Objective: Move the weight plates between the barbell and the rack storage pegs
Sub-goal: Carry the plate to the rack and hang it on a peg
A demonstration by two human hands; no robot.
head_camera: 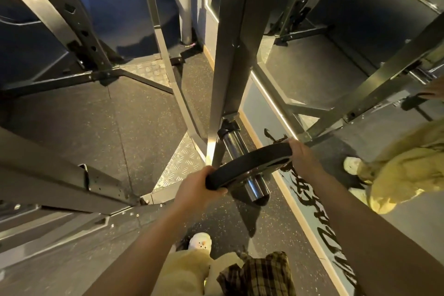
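Dark speckled rubber floor [149, 115] lies under a grey steel rack upright [230, 55], with a mirror wall [324, 67] on the right. Low on the upright a shiny storage peg [236, 145] sticks out toward the person. One black weight plate [249, 164] sits around that peg, about halfway along it — the peg's round end [258, 193] pokes out on the near side of the plate.

Things could go wrong here. The plate looks tilted on the peg, so it may jam and stop if one side is moved more than the other. If it comes off the end with a loose hold, it could drop toward the white shoe [199, 244] below. Fingers could also get pinched between the plate and the upright if it slides all the way in.

Both arms reach forward and down, nearly straight. The left hand [200, 186] grips the near-left rim, fingers curled over the edge and the thumb under it. The right hand [304, 155] holds the far-right rim, fingers wrapped over the top — both holds look firm.
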